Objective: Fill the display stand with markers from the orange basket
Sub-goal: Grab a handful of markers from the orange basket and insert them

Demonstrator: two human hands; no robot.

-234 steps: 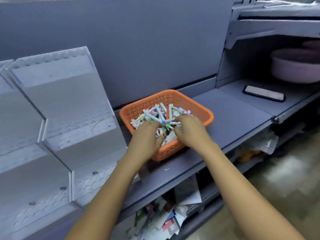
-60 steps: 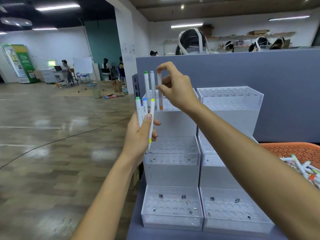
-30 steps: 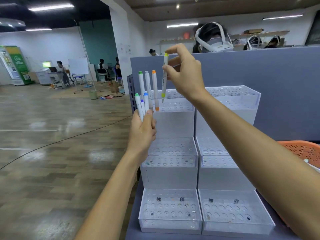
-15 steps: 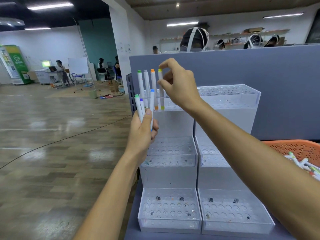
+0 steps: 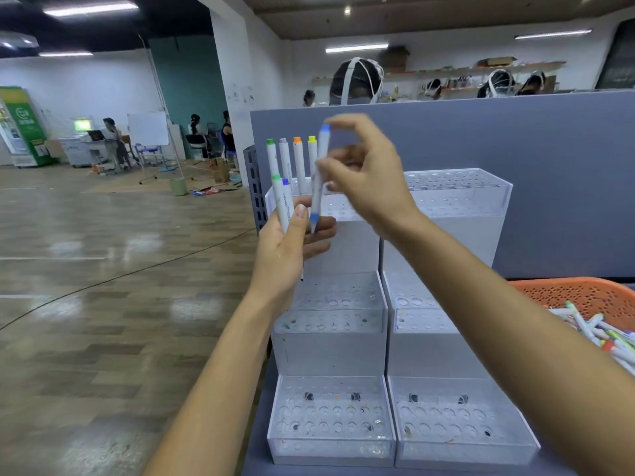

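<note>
Head view: the yellow-green-capped marker has been let go in the top tier, so four markers (image 5: 298, 163) now stand in a row there. The right hand (image 5: 371, 180) has moved on to a blue-capped marker (image 5: 318, 180), drawing it up out of the left hand (image 5: 292, 249). Right thumb and fingertips pinch its upper barrel, the other fingers loosely spread. The left hand, at seven o'clock of the right, curls round two markers (image 5: 283, 201), held upright, likely as a ready supply. The display stand (image 5: 330, 352) has bare lower tiers. The orange basket (image 5: 584, 290), at four o'clock, holds many more.
</note>
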